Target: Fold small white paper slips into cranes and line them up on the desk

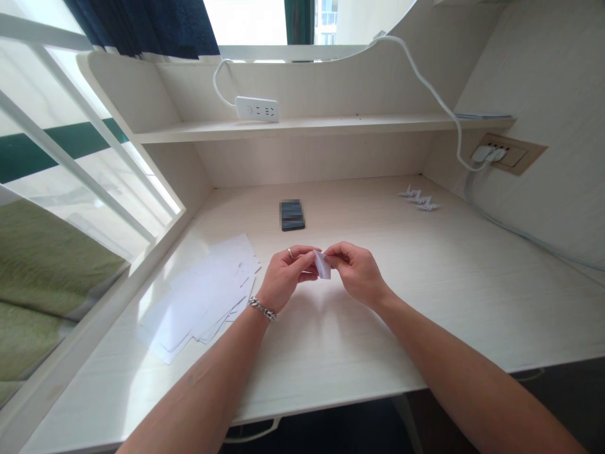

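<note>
A small folded piece of white paper (323, 266) is held up between my two hands, above the middle of the desk. My left hand (289, 272), with a ring and a chain bracelet, pinches its left side. On the opposite side, the fingertips of my right hand (355, 266) grip the upper right edge. The fingers partly cover the paper, so its full shape cannot be made out. Several small folded paper cranes (418, 198) stand in a row at the back right of the desk.
Loose white sheets (203, 290) lie overlapping on the left of the desk (472, 302). A dark phone-like object (292, 215), its face blurred, lies behind my hands. A power strip (257, 109) rests on the shelf (321, 126); a white cable (437, 94) runs to the wall socket (515, 154).
</note>
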A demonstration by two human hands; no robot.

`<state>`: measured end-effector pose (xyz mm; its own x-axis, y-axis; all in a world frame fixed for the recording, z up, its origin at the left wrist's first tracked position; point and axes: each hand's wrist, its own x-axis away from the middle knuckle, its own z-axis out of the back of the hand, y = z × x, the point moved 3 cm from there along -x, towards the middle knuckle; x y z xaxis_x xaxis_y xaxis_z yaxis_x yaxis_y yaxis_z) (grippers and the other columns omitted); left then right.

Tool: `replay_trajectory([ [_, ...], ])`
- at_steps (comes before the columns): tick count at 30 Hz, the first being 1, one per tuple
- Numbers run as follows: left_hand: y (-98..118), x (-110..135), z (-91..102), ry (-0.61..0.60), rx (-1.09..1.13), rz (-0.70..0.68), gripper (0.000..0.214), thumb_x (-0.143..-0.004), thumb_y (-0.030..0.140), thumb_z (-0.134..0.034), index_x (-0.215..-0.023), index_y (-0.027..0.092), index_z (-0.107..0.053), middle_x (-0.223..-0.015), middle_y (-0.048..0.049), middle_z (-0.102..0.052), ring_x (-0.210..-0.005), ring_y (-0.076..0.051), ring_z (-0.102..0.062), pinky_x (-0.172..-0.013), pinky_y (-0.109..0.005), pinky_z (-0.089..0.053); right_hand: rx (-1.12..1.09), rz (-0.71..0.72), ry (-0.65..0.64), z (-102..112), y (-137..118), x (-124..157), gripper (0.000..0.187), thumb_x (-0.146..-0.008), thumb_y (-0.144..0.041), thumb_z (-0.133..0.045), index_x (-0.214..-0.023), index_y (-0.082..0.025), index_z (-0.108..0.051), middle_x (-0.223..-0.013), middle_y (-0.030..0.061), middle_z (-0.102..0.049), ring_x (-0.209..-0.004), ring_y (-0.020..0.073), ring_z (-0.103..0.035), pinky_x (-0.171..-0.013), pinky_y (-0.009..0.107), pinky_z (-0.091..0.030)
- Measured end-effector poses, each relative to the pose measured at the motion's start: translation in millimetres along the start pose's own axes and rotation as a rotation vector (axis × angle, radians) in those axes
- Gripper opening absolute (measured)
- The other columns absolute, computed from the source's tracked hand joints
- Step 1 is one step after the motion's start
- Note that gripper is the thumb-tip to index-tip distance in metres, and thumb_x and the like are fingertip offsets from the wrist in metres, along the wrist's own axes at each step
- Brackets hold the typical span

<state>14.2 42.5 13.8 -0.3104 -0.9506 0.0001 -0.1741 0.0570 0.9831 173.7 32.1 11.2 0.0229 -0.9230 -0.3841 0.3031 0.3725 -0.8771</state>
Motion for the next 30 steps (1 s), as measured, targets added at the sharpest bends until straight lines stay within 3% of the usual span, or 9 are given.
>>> replay_trajectory([
  [12, 4.4, 1.0, -2.7, 0.041, -0.028, -0.069, 0.028, -0.075, 0.038, -0.072, -0.085, 0.012, -0.071, -0.075, -0.0072, -0.072, -0.07, -0.017, -0.068, -0.071, -0.032, -0.056, 0.049, 0.043, 0.002, 1.9, -5.7, 2.5, 0.014, -0.083, -0.022, -0.057, -0.083, -0.022, -0.07, -0.081, 0.0021, -0.071, -0.078, 0.0191, -0.064, -0.072, 0.031, -0.049],
  [16, 4.6, 0.2, -1.3, 0.043, -0.032, -0.082, 0.028, -0.076, 0.038, -0.072, -0.086, 0.012, -0.071, -0.076, -0.0063, -0.071, -0.07, -0.016, -0.067, -0.072, -0.032, -0.056, -0.06, -0.002, 0.022, 0.8, -0.5, 0.5, 0.011, -0.082, -0.028, -0.062, -0.084, -0.021, -0.07, -0.082, 0.0032, -0.072, -0.078, 0.0192, -0.065, -0.072, 0.032, -0.051],
  [21, 3.5, -0.2, -0.6, 0.025, -0.025, -0.106, 0.03, -0.077, 0.04, -0.071, -0.089, 0.012, -0.071, -0.078, -0.0054, -0.07, -0.072, -0.016, -0.066, -0.075, -0.035, -0.057, -0.173, -0.094, 0.049, 0.5, 4.9, -2.3, 0.022, -0.074, -0.038, -0.072, -0.082, -0.019, -0.068, -0.075, 0.0031, -0.07, -0.07, 0.0184, -0.064, -0.063, 0.03, -0.05],
  [30, 3.3, 0.6, -1.6, -0.013, 0.044, -0.11, 0.029, -0.078, 0.038, -0.071, -0.091, 0.012, -0.071, -0.083, -0.0071, -0.072, -0.077, -0.018, -0.069, -0.076, -0.035, -0.057, -0.118, -0.057, 0.056, 1.5, -7.0, 2.0, 0.01, -0.078, -0.029, -0.066, -0.075, -0.019, -0.064, -0.07, 0.0006, -0.066, -0.067, 0.0162, -0.059, -0.062, 0.029, -0.046],
])
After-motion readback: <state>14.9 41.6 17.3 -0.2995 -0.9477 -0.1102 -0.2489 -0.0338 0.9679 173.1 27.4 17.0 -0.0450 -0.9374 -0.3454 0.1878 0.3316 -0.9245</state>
